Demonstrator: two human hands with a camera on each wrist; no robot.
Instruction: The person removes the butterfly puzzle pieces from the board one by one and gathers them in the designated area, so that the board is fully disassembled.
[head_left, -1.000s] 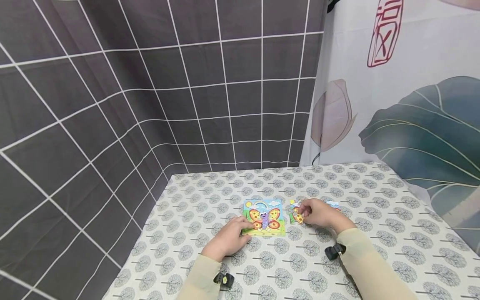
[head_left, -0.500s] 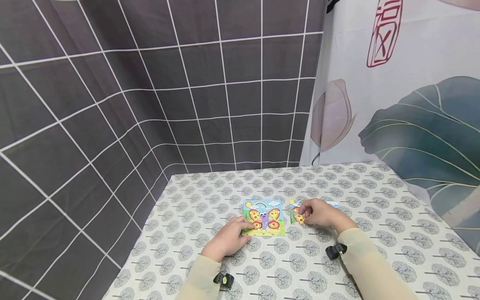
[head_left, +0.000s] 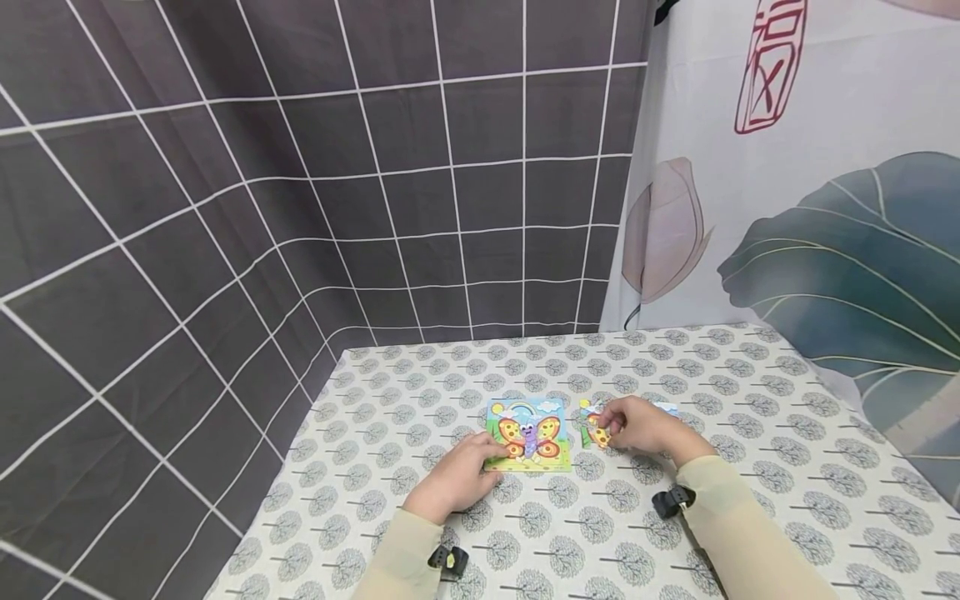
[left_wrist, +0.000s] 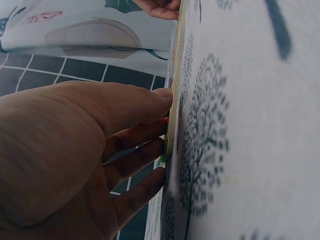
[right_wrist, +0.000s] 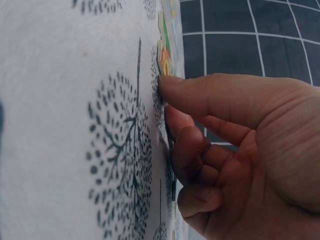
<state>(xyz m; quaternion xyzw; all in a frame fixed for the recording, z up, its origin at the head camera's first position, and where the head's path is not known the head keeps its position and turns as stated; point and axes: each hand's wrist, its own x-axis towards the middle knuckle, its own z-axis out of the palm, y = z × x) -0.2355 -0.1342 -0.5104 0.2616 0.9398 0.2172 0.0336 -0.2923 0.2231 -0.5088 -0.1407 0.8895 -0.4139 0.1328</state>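
Observation:
A square picture board [head_left: 551, 429] with a smiling purple and orange butterfly lies flat on the table. My left hand [head_left: 459, 473] rests at its lower left corner, fingertips over the left side and thumb at the front edge. In the left wrist view those fingers are extended and lightly bent. To the right of the board lie several jigsaw puzzle pieces [head_left: 586, 436] showing sky, grass and orange wing. My right hand [head_left: 641, 427] is over them, thumb and forefinger pinching an orange wing piece [head_left: 602, 437] at its near edge; its other fingers are curled. The hand hides part of the pieces.
More blue and white pieces [head_left: 666, 408] show behind the right hand. A tree-print cloth covers the table [head_left: 558, 554]. A dark grid curtain [head_left: 420, 208] hangs behind and to the left, and a white lotus-print curtain [head_left: 697, 233] to the right.
My right hand has shifted very slightly right, and the wing and grass pieces under its fingers have moved a little with it. The left hand and the board have stayed put.

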